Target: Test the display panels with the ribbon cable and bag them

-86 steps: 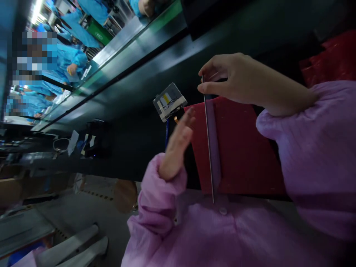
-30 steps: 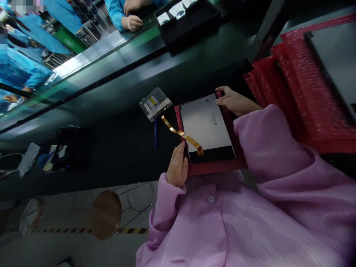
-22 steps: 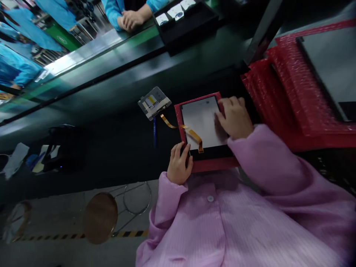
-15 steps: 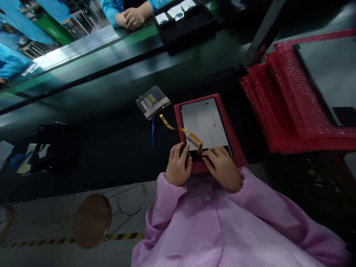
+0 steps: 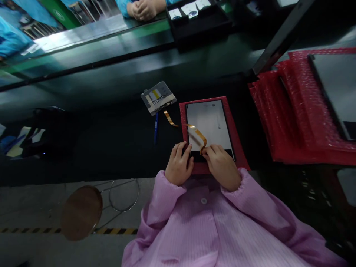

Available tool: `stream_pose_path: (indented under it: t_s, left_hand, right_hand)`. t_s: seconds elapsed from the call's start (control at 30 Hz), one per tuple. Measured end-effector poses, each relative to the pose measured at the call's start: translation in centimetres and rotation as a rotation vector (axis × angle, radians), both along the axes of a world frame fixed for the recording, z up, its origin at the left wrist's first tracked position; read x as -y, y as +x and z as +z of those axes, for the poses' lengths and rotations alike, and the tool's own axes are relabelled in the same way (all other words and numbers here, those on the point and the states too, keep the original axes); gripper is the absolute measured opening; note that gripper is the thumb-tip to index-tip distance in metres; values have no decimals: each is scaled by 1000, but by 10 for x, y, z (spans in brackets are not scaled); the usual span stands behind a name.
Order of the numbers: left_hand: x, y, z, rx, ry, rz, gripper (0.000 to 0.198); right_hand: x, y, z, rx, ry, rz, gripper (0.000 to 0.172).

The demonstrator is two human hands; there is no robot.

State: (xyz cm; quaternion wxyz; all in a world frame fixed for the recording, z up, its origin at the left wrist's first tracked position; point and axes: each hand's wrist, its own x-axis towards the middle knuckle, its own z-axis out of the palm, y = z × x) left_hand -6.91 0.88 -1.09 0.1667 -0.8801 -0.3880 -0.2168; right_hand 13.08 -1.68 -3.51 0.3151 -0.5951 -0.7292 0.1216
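Observation:
A display panel [image 5: 208,120], pale with a dark strip along its near edge, lies on a red bubble-wrap sheet [image 5: 233,122]. An orange ribbon cable [image 5: 199,133] arches over it, its far part reaching toward a metal-cased device [image 5: 158,98] beyond the panel's left corner. My right hand [image 5: 221,166] pinches the near end of the cable at the dark strip. Resting at the panel's near left corner, my left hand [image 5: 178,165] has its fingers apart and holds nothing. A blue pen [image 5: 156,128] lies below the device.
Red bubble-wrap pouches [image 5: 278,122] are stacked at the right, a second panel [image 5: 338,83] on top. Across the bench, a person's clasped hands [image 5: 143,9] rest near a black tray [image 5: 198,27] with white pieces. A round stool [image 5: 82,213] stands at lower left.
My right fingers have closed on the ribbon cable's near end, and the cable now bends up more toward them. My left hand stays at the panel corner. The camera view has shifted slightly.

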Motion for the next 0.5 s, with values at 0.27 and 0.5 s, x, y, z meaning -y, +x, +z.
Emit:
stream_pose_path:
  t_s: [0.27,0.5]
  left_hand:
    - [1,3,3,-6,42,9,46]
    - [1,0,0,20,-50,29,49]
  right_hand:
    - [-2,0,-4,-43,12,-15,25]
    - [-15,8,17,-326,-235,-44,31]
